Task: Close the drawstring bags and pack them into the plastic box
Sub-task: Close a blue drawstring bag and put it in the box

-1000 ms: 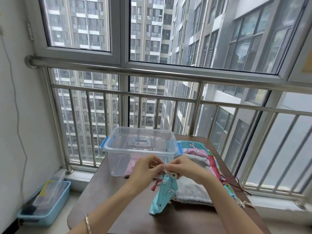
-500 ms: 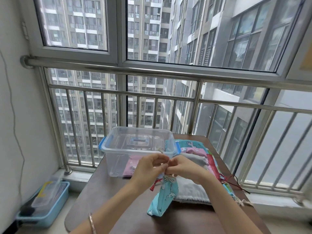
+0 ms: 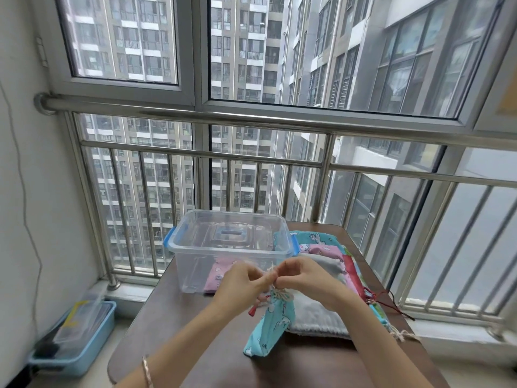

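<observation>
A small turquoise drawstring bag (image 3: 272, 327) hangs from its gathered neck just above the brown table (image 3: 195, 345). My left hand (image 3: 240, 284) and my right hand (image 3: 305, 278) meet at that neck, each pinching the pale cord. A short red string end sticks out under my left hand. Behind my hands stands the clear plastic box (image 3: 232, 247) with blue latches, and a pink bag (image 3: 216, 275) lies inside it. A pile of flat bags (image 3: 330, 261), grey, pink, red and turquoise, lies to the right of the box.
A steel railing (image 3: 251, 119) and window close off the far side of the table. On the floor at the left sits a light blue bin (image 3: 75, 337). Red cords (image 3: 391, 301) trail off the pile toward the table's right edge.
Both hands have stayed at the bag's neck, working the cord with small finger movements. The bag hangs in nearly the same place.
</observation>
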{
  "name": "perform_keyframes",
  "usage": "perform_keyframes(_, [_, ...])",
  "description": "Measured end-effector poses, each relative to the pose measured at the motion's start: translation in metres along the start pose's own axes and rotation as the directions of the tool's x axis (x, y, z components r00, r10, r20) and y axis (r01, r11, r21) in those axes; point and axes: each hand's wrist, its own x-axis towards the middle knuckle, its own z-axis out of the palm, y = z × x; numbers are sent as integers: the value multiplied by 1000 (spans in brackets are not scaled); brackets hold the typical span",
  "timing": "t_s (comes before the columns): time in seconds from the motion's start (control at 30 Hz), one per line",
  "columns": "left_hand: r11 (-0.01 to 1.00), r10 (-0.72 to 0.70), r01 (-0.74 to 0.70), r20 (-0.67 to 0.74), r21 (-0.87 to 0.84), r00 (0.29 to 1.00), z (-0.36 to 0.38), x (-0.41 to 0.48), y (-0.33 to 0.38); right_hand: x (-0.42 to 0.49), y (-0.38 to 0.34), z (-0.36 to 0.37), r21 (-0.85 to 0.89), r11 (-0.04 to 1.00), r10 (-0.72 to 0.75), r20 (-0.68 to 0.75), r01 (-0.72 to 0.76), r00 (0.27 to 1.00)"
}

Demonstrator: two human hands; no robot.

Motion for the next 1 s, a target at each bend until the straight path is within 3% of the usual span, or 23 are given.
perform_keyframes(0.13, [912,-180,221,146,-345,973,-4,-4,5,-2,0,2,19,1000,13,-102,-11,995])
perform_keyframes(0.23, [858,-190,239,151,-455,970,-5,-6,2,-2,1,1,13,999,37,-160,-35,986])
perform_keyframes(0.37, [885,-49,42,-3,-463,999,2,-7,-2,1,2,2,-41,996,73,-143,-80,987])
perform_keyframes(0.43, [933,68,-94,-85,-347,994,3,-5,-3,3,-1,4,-60,993,98,-98,-104,990])
perform_keyframes(0.53, [951,147,-160,-69,-263,987,1,1,-3,6,-3,5,-94,991,96,2,-95,995])
perform_keyframes(0.73, [975,100,-103,-28,-196,995,-4,6,-3,3,-5,6,-65,998,6,23,-5,1000])
perform_keyframes(0.87, [989,-10,8,-13,-150,1000,-12,11,-4,2,1,12,-77,992,-110,-98,103,989])
perform_keyframes(1.0, [897,-187,269,251,-351,950,-25,12,-1,-1,2,11,-409,885,-295,-120,223,948])
